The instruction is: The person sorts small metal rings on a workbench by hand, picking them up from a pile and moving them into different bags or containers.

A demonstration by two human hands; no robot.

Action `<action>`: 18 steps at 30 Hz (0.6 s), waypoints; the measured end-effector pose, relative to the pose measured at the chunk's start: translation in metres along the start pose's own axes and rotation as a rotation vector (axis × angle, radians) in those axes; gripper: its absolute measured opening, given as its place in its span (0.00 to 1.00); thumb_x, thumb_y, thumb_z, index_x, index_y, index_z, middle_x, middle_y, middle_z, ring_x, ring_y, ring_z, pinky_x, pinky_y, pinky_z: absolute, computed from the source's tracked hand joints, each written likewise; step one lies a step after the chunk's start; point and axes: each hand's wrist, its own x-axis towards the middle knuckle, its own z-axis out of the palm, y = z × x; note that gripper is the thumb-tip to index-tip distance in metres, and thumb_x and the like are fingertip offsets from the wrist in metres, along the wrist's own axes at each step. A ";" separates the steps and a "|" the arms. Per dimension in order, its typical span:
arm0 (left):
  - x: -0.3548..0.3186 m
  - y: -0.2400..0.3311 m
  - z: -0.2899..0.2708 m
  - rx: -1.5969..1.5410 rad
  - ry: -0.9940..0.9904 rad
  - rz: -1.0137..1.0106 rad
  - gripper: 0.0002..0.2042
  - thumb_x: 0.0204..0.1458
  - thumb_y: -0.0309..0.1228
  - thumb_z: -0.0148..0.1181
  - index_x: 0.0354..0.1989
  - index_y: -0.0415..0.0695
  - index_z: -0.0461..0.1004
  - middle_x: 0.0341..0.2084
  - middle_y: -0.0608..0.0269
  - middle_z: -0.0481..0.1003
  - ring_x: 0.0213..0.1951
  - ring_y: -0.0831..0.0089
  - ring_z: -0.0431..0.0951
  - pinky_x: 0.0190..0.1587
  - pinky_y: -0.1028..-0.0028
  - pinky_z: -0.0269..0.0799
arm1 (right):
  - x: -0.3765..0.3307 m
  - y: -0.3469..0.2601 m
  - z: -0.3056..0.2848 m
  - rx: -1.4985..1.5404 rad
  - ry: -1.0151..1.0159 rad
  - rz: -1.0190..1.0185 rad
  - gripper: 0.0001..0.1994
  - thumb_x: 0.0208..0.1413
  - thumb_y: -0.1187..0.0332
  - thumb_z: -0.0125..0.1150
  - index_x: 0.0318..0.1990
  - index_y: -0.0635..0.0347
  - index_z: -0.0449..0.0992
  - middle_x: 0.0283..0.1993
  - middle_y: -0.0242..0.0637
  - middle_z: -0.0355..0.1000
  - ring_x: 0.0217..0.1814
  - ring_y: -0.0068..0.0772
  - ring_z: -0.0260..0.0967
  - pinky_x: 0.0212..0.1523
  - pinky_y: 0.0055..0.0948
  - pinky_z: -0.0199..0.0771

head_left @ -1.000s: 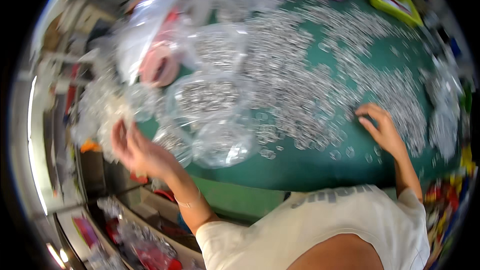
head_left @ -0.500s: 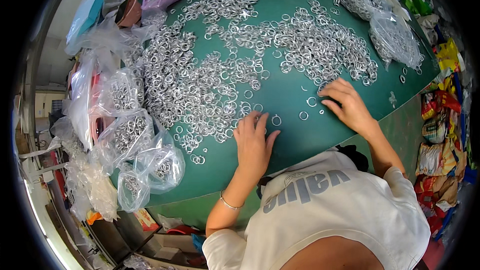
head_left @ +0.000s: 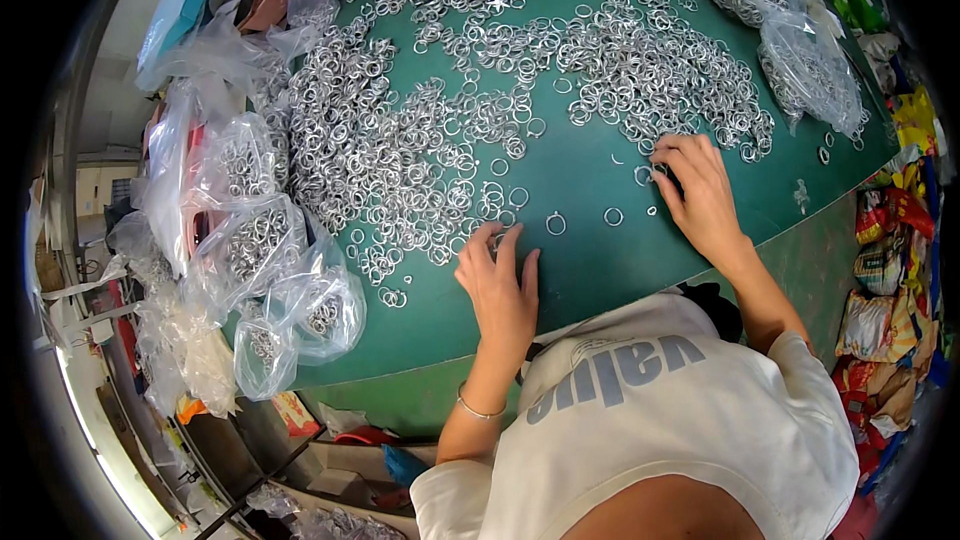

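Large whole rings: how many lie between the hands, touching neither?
2. One ring is just right of the left hand, another ring nearer the right hand. A third ring seems to touch that hand, so uncounted. More may be hidden under the hands.

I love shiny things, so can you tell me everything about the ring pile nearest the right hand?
The pile is lots of shiny, silver-coloured rings that look like metal, round with open middles. They lie jumbled and overlapping on the green table, just beyond the right hand. Its left side trails into more rings. Whether the fingers touch it, I can't tell.
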 end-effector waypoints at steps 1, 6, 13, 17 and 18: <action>0.000 0.000 0.001 -0.002 -0.008 -0.003 0.19 0.44 0.23 0.62 0.47 0.43 0.70 0.45 0.60 0.66 0.45 0.62 0.65 0.47 0.65 0.57 | 0.001 -0.004 -0.001 -0.024 0.015 -0.008 0.08 0.45 0.76 0.61 0.35 0.62 0.72 0.38 0.37 0.68 0.40 0.39 0.63 0.41 0.34 0.61; 0.013 0.014 0.019 0.089 -0.063 0.126 0.19 0.44 0.25 0.63 0.47 0.42 0.70 0.45 0.60 0.66 0.44 0.62 0.66 0.45 0.64 0.58 | -0.005 -0.024 0.016 0.053 -0.235 -0.161 0.12 0.43 0.75 0.63 0.37 0.63 0.72 0.38 0.38 0.67 0.40 0.38 0.63 0.40 0.32 0.62; 0.005 -0.002 0.016 -0.411 0.065 0.013 0.10 0.47 0.19 0.58 0.38 0.39 0.69 0.33 0.61 0.73 0.33 0.69 0.73 0.38 0.74 0.68 | 0.002 -0.026 0.016 1.161 -0.490 0.562 0.11 0.56 0.72 0.55 0.46 0.63 0.69 0.37 0.34 0.68 0.31 0.24 0.66 0.31 0.23 0.66; 0.005 0.003 -0.004 -1.203 -0.037 -0.514 0.08 0.53 0.20 0.53 0.41 0.33 0.70 0.35 0.60 0.73 0.33 0.75 0.74 0.36 0.80 0.70 | 0.014 -0.030 0.035 1.579 -0.588 0.771 0.11 0.60 0.70 0.50 0.48 0.62 0.68 0.34 0.30 0.67 0.30 0.20 0.64 0.29 0.21 0.65; 0.005 -0.001 -0.008 -1.308 -0.057 -0.585 0.08 0.53 0.19 0.52 0.42 0.33 0.70 0.36 0.59 0.72 0.33 0.75 0.74 0.36 0.80 0.70 | 0.019 -0.032 0.042 1.529 -0.624 0.729 0.11 0.60 0.70 0.50 0.49 0.62 0.68 0.34 0.29 0.67 0.30 0.20 0.64 0.29 0.22 0.64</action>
